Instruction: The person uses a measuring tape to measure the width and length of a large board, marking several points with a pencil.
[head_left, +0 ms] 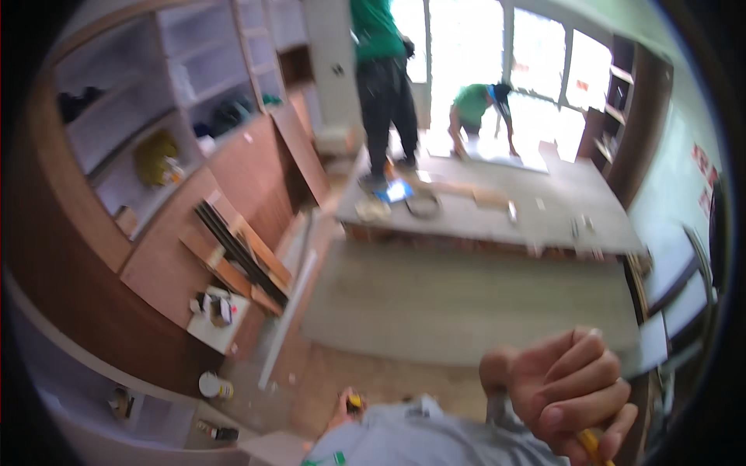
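My right hand [575, 388] is raised close to the camera at the lower right, fingers curled in. A thin yellow stick [594, 446], pencil-like, pokes out below its little finger; most of it is hidden. Low in the middle, beside my grey shirt [427, 435], my left hand [340, 413] is closed around a small yellow-and-black tape measure [354, 403], only partly visible. Ahead of me lies a large greyish board [466, 299], in front of a raised platform of stacked boards [482, 210].
One person in green [381, 85] stands on the platform; another [474, 109] bends over a pale sheet by the windows. Shelving [128, 116] lines the left wall. Leaning wood strips [241, 252], a long pale strip [287, 318] and a white tub [215, 386] are at left.
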Available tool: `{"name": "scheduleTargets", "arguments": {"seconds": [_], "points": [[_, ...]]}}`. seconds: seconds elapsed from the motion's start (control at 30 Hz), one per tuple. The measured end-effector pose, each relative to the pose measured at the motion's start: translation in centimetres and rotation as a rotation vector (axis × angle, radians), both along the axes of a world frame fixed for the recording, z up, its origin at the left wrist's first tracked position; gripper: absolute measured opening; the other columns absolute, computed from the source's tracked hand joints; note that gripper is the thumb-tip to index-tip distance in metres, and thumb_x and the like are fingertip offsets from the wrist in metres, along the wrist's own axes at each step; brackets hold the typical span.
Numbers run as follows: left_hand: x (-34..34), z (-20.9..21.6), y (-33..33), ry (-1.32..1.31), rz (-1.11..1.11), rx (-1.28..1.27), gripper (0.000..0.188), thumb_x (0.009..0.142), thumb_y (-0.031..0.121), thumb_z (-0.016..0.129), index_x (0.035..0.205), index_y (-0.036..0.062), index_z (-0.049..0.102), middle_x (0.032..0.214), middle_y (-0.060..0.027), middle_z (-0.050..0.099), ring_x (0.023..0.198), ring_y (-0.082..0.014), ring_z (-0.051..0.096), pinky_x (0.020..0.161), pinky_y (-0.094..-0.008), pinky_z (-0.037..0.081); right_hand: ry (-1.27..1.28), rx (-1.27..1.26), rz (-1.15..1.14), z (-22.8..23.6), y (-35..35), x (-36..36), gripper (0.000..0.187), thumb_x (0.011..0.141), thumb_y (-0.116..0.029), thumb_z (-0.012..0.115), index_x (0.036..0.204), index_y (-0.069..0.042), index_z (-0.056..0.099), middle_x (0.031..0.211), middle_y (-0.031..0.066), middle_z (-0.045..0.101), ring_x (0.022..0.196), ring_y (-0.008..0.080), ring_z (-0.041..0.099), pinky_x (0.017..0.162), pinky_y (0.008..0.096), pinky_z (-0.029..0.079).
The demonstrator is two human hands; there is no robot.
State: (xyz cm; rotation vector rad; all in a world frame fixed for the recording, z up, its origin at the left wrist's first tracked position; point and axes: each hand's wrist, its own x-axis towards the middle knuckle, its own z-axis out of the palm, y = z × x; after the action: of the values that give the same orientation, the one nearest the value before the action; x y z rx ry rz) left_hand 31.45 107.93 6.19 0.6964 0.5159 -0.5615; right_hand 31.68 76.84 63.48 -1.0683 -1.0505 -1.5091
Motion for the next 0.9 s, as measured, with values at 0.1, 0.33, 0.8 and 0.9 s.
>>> {"name": "scheduleTargets", "arguments": {"seconds": [0.1, 0.33, 0.8, 0.9], "points": [[-0.2, 3.3, 0.2, 0.134, 0.121, 0.026, 0.021, 0.091, 0.032, 0.063, 0.094, 0.0121, 0.057, 0.084, -0.0105, 0.064, 0.075, -0.0245, 0.065, 0.053, -0.0291, 0.054, 0.233, -0.103, -0.027, -0.7, -0.1, -3.6, 0.026, 0.106, -0.032, 0.048, 0.131, -0.032, 0.057, 0.094, -0.0041, 0.062, 0.074, 0.0070, 0.052, 0.072, 0.0231, 0.042], [0.0, 2.5, -0.2, 0.181, -0.121, 0.239, 0.033, 0.087, 0.043, 0.068, 0.108, 0.0198, 0.058, 0.090, -0.0065, 0.066, 0.080, -0.0250, 0.070, 0.059, -0.0274, 0.056, 0.337, -0.215, -0.185, -1.5, -2.8, -7.1, 0.027, 0.105, -0.032, 0.049, 0.130, -0.025, 0.055, 0.096, 0.0010, 0.063, 0.075, 0.0101, 0.053, 0.072, 0.0239, 0.044], [6.2, 4.0, -11.0, 0.076, -0.352, 0.266, 0.040, 0.086, 0.045, 0.070, 0.112, 0.0171, 0.058, 0.095, -0.0072, 0.066, 0.079, -0.0238, 0.070, 0.060, -0.0294, 0.056, 0.309, -0.227, -0.293, -2.6, -8.6, -8.6, 0.025, 0.102, -0.026, 0.053, 0.123, -0.011, 0.056, 0.095, 0.0074, 0.063, 0.076, 0.0151, 0.058, 0.071, 0.0259, 0.049], [7.6, 4.4, -14.5, 0.008, -0.344, 0.258, 0.042, 0.085, 0.044, 0.071, 0.112, 0.0157, 0.058, 0.095, -0.0072, 0.066, 0.079, -0.0230, 0.070, 0.060, -0.0293, 0.056, 0.200, -0.148, -0.441, -3.5, -14.1, -9.7, 0.026, 0.102, -0.024, 0.054, 0.121, -0.008, 0.056, 0.095, 0.0087, 0.063, 0.076, 0.0162, 0.059, 0.070, 0.0263, 0.050]]}}
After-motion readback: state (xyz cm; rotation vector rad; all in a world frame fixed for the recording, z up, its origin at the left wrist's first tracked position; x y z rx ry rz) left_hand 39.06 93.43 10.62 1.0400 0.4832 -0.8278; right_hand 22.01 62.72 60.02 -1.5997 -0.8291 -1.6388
